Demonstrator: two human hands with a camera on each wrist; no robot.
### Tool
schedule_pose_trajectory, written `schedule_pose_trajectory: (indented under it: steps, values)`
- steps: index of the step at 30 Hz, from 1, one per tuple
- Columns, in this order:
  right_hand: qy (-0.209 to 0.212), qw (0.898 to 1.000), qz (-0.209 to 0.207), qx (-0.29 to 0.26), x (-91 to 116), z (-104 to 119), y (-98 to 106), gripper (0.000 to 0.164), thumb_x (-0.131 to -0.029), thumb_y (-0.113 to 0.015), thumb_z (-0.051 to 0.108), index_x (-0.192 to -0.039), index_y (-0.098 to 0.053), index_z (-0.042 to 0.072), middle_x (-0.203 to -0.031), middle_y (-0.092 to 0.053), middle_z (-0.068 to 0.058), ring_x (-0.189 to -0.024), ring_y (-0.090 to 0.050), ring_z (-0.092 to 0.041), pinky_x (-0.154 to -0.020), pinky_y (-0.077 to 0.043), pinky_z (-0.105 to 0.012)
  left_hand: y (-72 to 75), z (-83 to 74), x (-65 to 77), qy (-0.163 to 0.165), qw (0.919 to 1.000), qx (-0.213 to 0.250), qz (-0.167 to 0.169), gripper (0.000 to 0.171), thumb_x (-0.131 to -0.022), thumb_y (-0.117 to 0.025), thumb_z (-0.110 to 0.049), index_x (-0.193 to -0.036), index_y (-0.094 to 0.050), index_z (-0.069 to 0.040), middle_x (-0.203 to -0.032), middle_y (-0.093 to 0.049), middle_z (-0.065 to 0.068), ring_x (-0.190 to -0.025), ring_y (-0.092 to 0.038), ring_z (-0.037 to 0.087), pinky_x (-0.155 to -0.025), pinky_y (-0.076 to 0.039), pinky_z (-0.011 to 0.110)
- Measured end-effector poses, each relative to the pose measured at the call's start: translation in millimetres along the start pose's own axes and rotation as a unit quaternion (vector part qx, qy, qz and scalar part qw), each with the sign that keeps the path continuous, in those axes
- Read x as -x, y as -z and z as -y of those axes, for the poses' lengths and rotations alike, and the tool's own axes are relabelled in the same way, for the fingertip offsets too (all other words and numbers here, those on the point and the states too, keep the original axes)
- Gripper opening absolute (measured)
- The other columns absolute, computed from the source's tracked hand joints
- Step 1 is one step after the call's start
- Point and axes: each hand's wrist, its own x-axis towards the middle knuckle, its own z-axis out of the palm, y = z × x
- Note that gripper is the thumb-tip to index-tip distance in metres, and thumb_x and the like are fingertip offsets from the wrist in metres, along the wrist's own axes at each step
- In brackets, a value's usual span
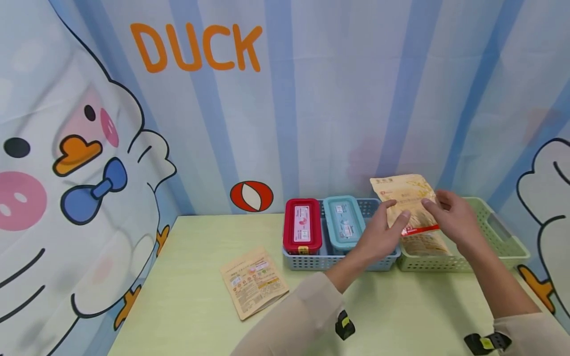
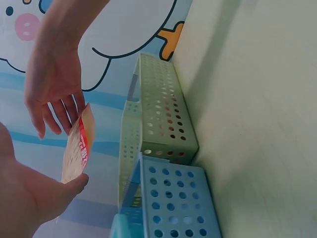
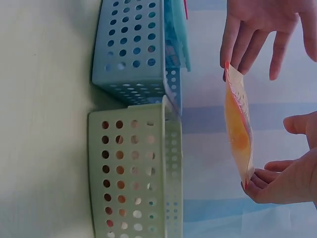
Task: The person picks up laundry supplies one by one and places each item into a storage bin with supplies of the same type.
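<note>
A flat beige packet (image 1: 411,195) with a red strip along its near edge is held up above the baskets, tilted toward me. My left hand (image 1: 383,230) holds its left side, thumb toward the printed face. On the opposite side my right hand (image 1: 458,220) holds the edge, with its fingertips round it in the right wrist view and the thumb apart from the face. Beneath, a similar packet (image 1: 425,244) lies in the green basket (image 1: 507,242). Another beige packet (image 1: 256,283), covered with small print, lies flat on the table.
Left of the green basket stands a blue basket (image 1: 311,263), right beside it. It holds a red-lidded box (image 1: 290,225) and a teal-lidded box (image 1: 345,223). Behind the table (image 1: 200,247) hangs a striped cloth (image 1: 329,99) printed with ducks.
</note>
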Motion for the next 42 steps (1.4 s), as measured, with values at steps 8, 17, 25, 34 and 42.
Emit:
schedule_pose_trajectory:
  steps: [8,17,25,34,42]
  values:
    - [0.006,1.000,-0.013,0.009,1.8,-20.0,4.1,0.087,-0.112,-0.045,0.050,-0.163,-0.013,-0.014,-0.162,-0.021,-0.044,-0.147,-0.025,-0.064,-0.108,-0.033,-0.078,-15.1,10.8,-9.5,-0.003,0.9993,0.017,0.032,0.069,-0.111,-0.030,-0.063,-0.165,-0.035,-0.020,-0.162,-0.047,0.003,-0.146,-0.047,0.022,-0.114,-0.045,0.047]
    - [-0.005,0.999,-0.040,0.001,0.1,-46.2,3.0,0.084,-0.112,-0.044,0.050,-0.160,-0.022,-0.016,-0.158,-0.029,-0.045,-0.142,-0.032,-0.065,-0.106,-0.036,-0.076,-29.9,15.2,-15.9,0.022,0.9984,-0.010,0.051,0.070,-0.110,-0.033,-0.065,-0.166,-0.033,-0.024,-0.165,-0.042,-0.001,-0.148,-0.045,0.021,-0.115,-0.044,0.049]
    - [-0.038,0.999,-0.031,-0.012,0.2,-76.8,1.7,0.085,-0.112,-0.042,0.051,-0.161,-0.019,-0.015,-0.155,-0.031,-0.047,-0.140,-0.035,-0.064,-0.104,-0.040,-0.074,-44.1,17.1,-18.0,0.068,0.9963,-0.008,0.051,0.070,-0.108,-0.037,-0.067,-0.165,-0.035,-0.027,-0.162,-0.046,-0.002,-0.146,-0.048,0.022,-0.114,-0.044,0.052]
    - [-0.065,0.998,0.012,-0.021,-1.4,-89.7,4.2,0.090,-0.111,-0.041,0.055,-0.163,-0.013,-0.013,-0.158,-0.026,-0.047,-0.143,-0.030,-0.064,-0.106,-0.037,-0.075,-47.9,22.1,-17.4,0.089,0.9947,-0.004,0.051,0.072,-0.106,-0.042,-0.069,-0.166,-0.032,-0.031,-0.164,-0.044,-0.002,-0.148,-0.046,0.023,-0.115,-0.043,0.055]
    - [-0.064,0.998,0.026,-0.006,-0.1,-100.8,4.1,0.089,-0.112,-0.041,0.054,-0.162,-0.014,-0.015,-0.156,-0.032,-0.046,-0.142,-0.033,-0.063,-0.106,-0.040,-0.074,-50.7,26.7,-17.5,0.097,0.9937,-0.004,0.056,0.073,-0.105,-0.045,-0.069,-0.166,-0.032,-0.031,-0.163,-0.045,-0.001,-0.146,-0.048,0.024,-0.113,-0.045,0.055]
